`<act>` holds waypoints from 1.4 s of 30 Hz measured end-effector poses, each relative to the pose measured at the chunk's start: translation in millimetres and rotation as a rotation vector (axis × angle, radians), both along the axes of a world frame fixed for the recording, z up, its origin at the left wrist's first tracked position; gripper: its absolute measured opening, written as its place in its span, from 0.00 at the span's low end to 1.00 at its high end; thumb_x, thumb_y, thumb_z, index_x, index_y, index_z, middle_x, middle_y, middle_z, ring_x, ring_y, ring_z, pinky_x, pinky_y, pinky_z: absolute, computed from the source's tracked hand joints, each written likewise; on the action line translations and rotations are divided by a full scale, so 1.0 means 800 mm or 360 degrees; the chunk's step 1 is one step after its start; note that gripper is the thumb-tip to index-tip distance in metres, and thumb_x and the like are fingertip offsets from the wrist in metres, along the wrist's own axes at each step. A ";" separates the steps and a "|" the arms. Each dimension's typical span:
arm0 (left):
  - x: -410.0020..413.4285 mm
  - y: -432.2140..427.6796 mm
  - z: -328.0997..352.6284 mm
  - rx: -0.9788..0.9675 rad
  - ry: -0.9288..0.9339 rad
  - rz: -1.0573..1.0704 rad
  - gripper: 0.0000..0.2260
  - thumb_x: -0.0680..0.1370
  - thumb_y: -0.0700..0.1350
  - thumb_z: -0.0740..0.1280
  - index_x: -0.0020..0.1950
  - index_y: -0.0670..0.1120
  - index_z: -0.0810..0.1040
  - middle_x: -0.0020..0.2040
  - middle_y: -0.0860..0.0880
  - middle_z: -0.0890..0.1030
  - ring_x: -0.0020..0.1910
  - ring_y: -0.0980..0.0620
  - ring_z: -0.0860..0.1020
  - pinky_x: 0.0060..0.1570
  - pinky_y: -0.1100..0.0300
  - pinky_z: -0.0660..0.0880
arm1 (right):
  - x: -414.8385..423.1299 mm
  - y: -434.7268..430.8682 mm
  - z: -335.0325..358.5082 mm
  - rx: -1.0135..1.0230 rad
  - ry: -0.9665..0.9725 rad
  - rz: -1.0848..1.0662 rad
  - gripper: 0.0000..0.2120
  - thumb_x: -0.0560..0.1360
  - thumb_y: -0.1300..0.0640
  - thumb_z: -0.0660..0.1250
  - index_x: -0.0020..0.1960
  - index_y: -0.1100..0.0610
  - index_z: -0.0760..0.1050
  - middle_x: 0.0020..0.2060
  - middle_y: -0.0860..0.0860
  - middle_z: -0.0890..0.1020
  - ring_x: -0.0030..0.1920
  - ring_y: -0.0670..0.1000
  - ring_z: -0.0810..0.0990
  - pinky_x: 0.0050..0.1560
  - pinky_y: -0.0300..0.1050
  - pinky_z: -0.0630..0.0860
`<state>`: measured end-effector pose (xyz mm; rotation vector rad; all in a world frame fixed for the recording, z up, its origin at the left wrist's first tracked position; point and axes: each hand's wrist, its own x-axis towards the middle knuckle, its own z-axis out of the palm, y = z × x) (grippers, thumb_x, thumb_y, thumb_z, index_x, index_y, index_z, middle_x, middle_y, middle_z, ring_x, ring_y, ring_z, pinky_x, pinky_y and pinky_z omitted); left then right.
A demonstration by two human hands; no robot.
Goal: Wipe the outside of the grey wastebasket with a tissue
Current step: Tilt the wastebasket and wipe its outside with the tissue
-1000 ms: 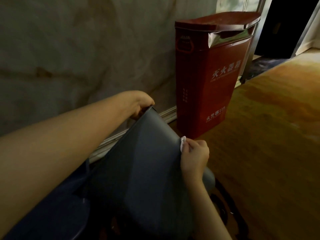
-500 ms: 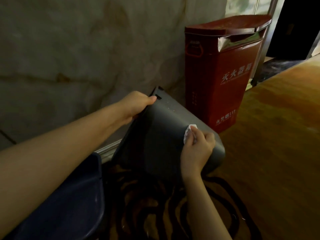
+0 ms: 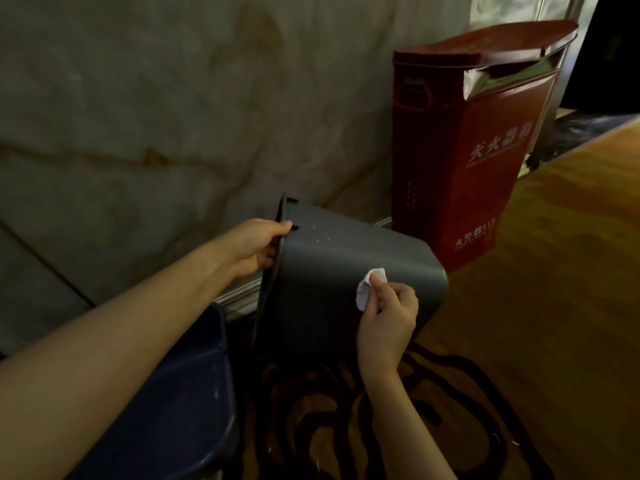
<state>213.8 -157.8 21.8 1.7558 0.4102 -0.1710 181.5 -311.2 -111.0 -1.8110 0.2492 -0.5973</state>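
Note:
The grey wastebasket [image 3: 332,271] is tipped on its side above the carpet, its open mouth facing left and its bottom toward the right. My left hand [image 3: 258,245] grips its rim at the upper left. My right hand [image 3: 388,317] presses a small crumpled white tissue [image 3: 369,289] against the basket's side wall near the bottom end. Pale specks dot the wall close to the rim.
A tall red metal box [image 3: 474,143] with white lettering stands against the marble wall [image 3: 173,116] just right of the basket. A dark blue bin [image 3: 180,403] sits at lower left. Patterned carpet [image 3: 346,427] lies beneath, orange carpet [image 3: 554,271] to the right.
The basket has swung lower and farther from me, with more of its side turned toward me. My right hand slid the tissue along the wall toward the bottom end.

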 end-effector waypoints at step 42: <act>-0.016 0.000 -0.011 -0.0306 0.0209 -0.0265 0.10 0.79 0.42 0.56 0.46 0.43 0.76 0.30 0.48 0.85 0.28 0.52 0.83 0.28 0.58 0.80 | 0.026 -0.043 0.029 -0.0120 0.0104 0.0010 0.07 0.76 0.57 0.65 0.51 0.58 0.79 0.50 0.52 0.75 0.49 0.50 0.75 0.48 0.40 0.72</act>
